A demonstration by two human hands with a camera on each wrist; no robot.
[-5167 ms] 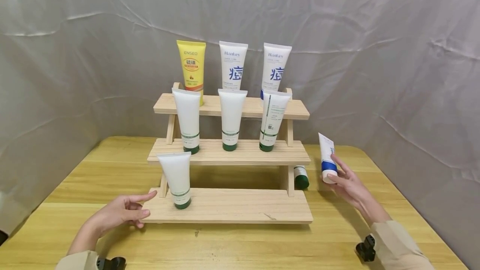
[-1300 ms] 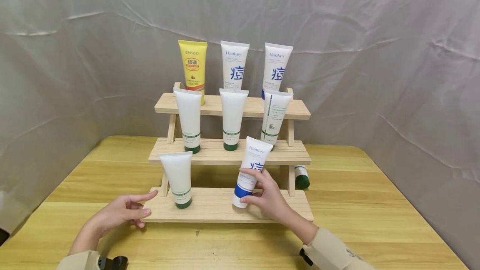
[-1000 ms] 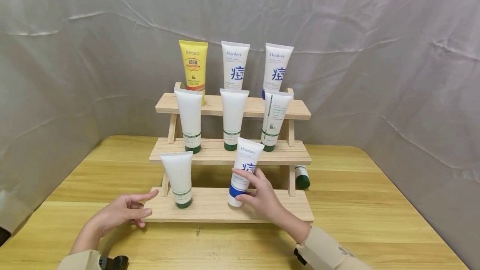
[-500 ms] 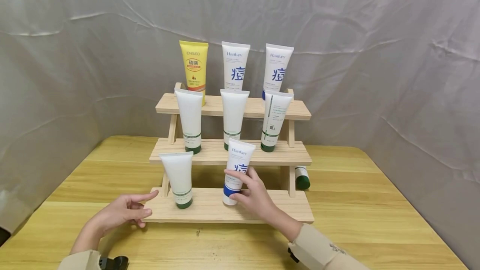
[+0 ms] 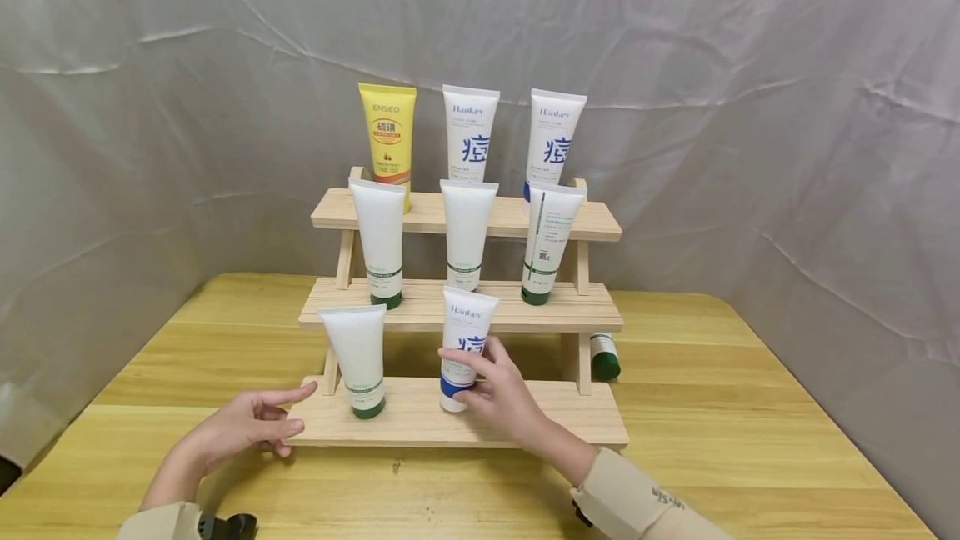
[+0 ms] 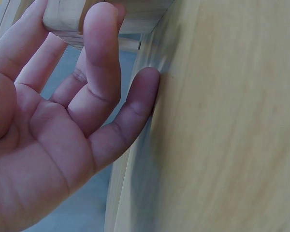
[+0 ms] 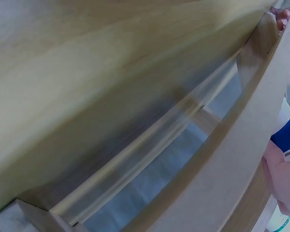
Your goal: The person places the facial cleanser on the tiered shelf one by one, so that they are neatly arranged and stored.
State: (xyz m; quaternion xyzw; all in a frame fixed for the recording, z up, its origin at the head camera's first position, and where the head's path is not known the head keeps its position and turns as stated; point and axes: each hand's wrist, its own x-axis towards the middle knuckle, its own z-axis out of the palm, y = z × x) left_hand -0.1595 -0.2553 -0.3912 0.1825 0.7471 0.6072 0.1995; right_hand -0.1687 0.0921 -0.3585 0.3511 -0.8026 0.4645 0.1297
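Note:
My right hand (image 5: 498, 394) pinches a white squeeze tube (image 5: 463, 332) with a blue band near its cap. The tube stands nearly upright on the bottom shelf of a wooden three-tier display stand (image 5: 525, 411); its lower right side is hidden by my fingers. To its left on that shelf stands a white tube with a green cap (image 5: 358, 361). My left hand (image 5: 243, 427) grips the left end of the bottom shelf. In the left wrist view, fingers (image 6: 101, 53) curl at the end of the board (image 6: 65, 21). The right wrist view catches the blue band (image 7: 286, 135) beside my fingers.
Several green-capped tubes (image 5: 467, 227) line the middle shelf. Above them stand a yellow tube (image 5: 386, 136) and two blue-lettered white tubes (image 5: 555, 136). Another green-capped tube (image 5: 604, 357) lies on the wooden table (image 5: 697, 407) behind the stand's right side. A grey curtain (image 5: 675, 65) surrounds the table.
My right hand has brought the blue-banded tube from right of the stand onto the bottom shelf, then moved it left and made it more upright. The left hand has stayed at the shelf's end.

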